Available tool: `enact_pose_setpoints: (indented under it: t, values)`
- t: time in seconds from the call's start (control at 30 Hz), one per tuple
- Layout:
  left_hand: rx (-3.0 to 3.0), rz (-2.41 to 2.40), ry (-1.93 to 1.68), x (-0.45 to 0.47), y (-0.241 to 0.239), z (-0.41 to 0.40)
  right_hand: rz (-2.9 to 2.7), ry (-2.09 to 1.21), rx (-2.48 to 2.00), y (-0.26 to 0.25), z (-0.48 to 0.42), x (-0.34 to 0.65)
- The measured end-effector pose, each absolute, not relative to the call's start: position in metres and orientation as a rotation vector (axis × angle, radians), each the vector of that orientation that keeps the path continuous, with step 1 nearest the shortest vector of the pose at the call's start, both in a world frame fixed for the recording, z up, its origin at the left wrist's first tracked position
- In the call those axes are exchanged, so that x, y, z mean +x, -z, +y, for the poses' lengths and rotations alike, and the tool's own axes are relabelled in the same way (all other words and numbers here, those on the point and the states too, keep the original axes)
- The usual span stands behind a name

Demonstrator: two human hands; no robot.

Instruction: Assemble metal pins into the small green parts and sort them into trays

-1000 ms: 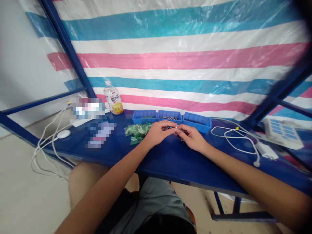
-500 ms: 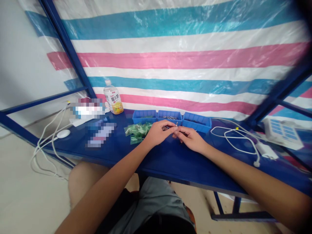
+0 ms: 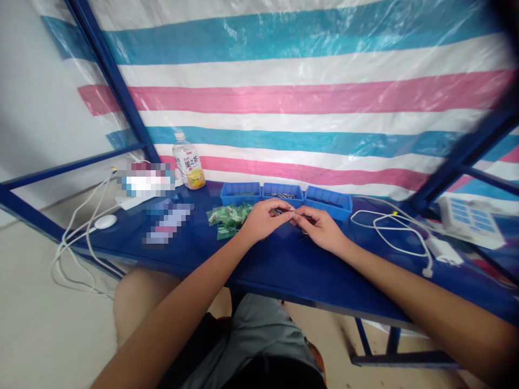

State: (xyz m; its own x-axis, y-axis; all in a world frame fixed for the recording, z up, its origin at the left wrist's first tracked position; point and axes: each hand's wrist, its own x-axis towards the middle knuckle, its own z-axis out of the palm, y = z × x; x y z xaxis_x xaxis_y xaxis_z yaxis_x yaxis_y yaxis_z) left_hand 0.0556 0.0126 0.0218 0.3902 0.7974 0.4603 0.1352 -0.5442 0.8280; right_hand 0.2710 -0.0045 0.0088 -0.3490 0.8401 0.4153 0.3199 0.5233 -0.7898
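My left hand (image 3: 265, 220) and my right hand (image 3: 318, 227) meet fingertip to fingertip over the blue table (image 3: 284, 265), just in front of three small blue bins. Both hands pinch a tiny part between them; it is too small to name. The middle blue bin (image 3: 283, 192) holds small metal pieces. A pile of small green packets (image 3: 229, 216) lies left of my left hand, close to its knuckles.
A drink bottle (image 3: 188, 162) stands at the back left. White cables and a round white puck (image 3: 105, 222) lie at the left edge. A white cable with charger (image 3: 405, 235) and a white-blue device (image 3: 470, 219) sit on the right. Blue frame posts flank the table.
My fingertips shifted slightly against each other around the tiny part. Both arms stay where they were.
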Motion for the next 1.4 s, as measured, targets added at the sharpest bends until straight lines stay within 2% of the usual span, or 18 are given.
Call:
enact_pose_setpoints:
  t: [0.9,1.13,1.4]
  values:
    - [1.999,0.908,-1.154,0.056,-0.028,0.009,-1.824,-0.950,-0.974,-0.012,-0.003,0.272]
    - [2.338,1.039,-1.129,0.056,-0.028,0.007,-1.780,-0.943,-0.984,-0.008,0.000,0.273]
    - [2.660,1.044,-0.855,0.054,-0.013,0.011,-1.754,-0.924,-0.984,-0.005,0.004,0.276]
